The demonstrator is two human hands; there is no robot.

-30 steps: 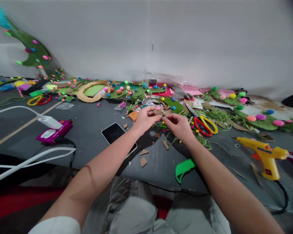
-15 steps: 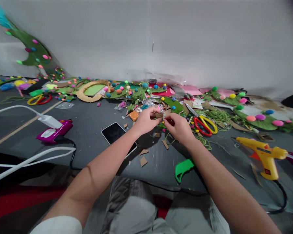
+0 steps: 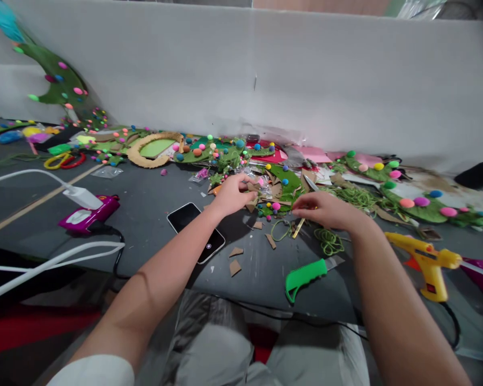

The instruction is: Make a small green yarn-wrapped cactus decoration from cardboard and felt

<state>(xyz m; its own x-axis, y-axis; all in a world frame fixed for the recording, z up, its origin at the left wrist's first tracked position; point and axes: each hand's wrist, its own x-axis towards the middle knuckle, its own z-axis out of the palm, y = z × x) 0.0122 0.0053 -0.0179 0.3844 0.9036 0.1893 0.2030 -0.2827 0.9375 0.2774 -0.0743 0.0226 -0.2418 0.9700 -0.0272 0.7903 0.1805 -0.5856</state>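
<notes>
Counter point(image 3: 145, 195): dark grey. Narrow strip point(image 3: 298, 229): yellow. Cardboard scraps point(image 3: 235, 267): brown. Cutter handle point(image 3: 305, 276): solid green. Glue gun point(image 3: 430, 257): yellow, orange-red trigger point(image 3: 412, 264). Phone point(image 3: 185, 219): black, edged pale. String coil point(image 3: 329, 242): light green. Crescent point(image 3: 69, 82): green, dotted with multicoloured pompoms point(image 3: 78, 90).

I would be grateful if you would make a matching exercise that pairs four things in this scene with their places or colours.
Things:
1. right hand
2. phone
3. glue gun
4. bladed tool

Places or colours:
A. partly hidden behind the left forearm
B. green handle
C. beside a narrow yellow strip
D. yellow body

Pairs: 1-C, 2-A, 3-D, 4-B.
</notes>
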